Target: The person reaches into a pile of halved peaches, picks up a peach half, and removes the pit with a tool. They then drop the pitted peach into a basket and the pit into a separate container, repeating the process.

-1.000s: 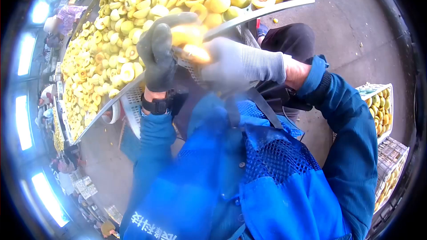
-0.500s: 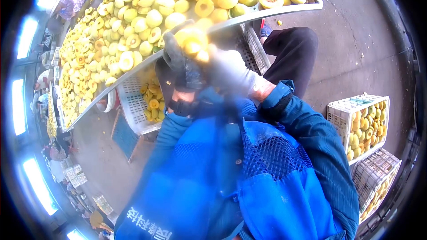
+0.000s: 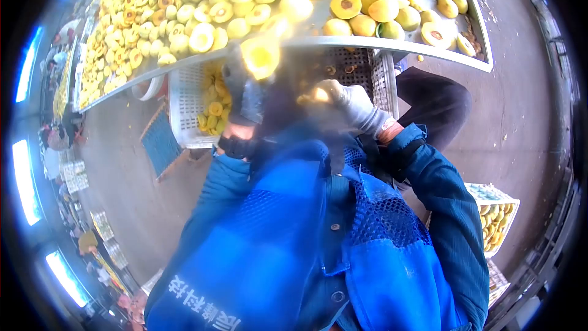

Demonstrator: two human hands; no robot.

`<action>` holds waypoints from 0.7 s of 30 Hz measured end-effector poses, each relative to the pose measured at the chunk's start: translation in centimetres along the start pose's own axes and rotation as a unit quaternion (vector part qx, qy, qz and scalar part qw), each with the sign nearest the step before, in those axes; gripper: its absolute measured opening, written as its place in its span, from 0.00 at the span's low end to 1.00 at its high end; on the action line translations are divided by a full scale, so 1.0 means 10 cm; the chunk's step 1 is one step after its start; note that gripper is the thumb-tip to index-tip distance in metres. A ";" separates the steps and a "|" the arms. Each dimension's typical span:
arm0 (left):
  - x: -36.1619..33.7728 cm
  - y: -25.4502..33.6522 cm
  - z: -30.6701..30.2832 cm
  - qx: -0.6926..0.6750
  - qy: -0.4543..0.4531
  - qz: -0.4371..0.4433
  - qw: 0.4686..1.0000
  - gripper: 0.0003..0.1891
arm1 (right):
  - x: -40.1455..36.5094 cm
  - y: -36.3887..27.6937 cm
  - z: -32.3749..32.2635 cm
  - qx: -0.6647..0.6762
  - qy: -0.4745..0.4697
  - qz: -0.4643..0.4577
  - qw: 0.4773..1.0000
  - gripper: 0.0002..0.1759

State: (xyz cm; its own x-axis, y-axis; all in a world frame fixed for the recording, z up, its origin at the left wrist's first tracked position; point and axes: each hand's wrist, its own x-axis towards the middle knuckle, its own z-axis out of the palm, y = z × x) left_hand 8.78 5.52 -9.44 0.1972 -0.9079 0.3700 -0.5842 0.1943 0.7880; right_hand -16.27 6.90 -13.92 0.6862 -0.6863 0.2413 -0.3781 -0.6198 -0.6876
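Note:
My left hand (image 3: 242, 95), in a dark glove, is closed round a yellow peach half (image 3: 261, 58) just below the near rim of a metal-edged table (image 3: 343, 41). The fruit's cut face shows bright and partly blurred. My right hand (image 3: 355, 105), in a pale glove, is closed to the right of it, over a dark crate (image 3: 383, 79). A small yellowish bit (image 3: 320, 94) shows at its fingertips, too blurred to name. Many peach halves (image 3: 202, 38) and whole-looking peaches (image 3: 407, 17) lie on the table.
A white crate (image 3: 187, 110) holding peach pieces (image 3: 215, 107) stands under the table at the left, near a blue-topped stool (image 3: 162, 141). Another crate of peaches (image 3: 495, 224) stands on the floor at the right. My knee (image 3: 441, 101) is beside the dark crate.
My hands, together at the fruit before, are now apart; the right has moved right and down. The left still holds a peach half. The view has shifted, showing more of the table's right end.

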 end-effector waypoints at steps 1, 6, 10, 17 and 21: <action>-0.04 -0.31 -0.15 0.077 0.032 0.058 0.995 0.27 | 0.02 0.06 0.02 -0.010 -0.014 0.028 0.999 0.20; -0.08 -1.23 -0.76 0.034 0.098 -0.120 0.987 0.22 | -0.04 0.54 0.17 -0.021 0.014 0.044 0.999 0.15; 0.48 -0.62 -0.73 0.184 0.121 0.132 0.966 0.15 | -0.11 0.61 0.03 -0.045 -0.016 0.117 0.992 0.26; 1.37 -0.33 0.68 0.275 -0.226 0.224 0.908 0.33 | -0.24 0.39 0.08 0.064 0.021 0.143 0.988 0.22; 1.46 -0.31 1.09 0.341 -0.310 0.190 0.867 0.42 | -0.39 0.20 0.01 0.020 0.065 0.181 0.981 0.17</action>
State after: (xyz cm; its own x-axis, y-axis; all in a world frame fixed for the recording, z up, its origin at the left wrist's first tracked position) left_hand 4.93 -12.44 -11.86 -0.4487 -0.8929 0.0372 -0.8855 0.4498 0.1160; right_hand -19.65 8.37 -16.31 0.4253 -0.9030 0.0608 -0.5557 -0.3135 -0.7700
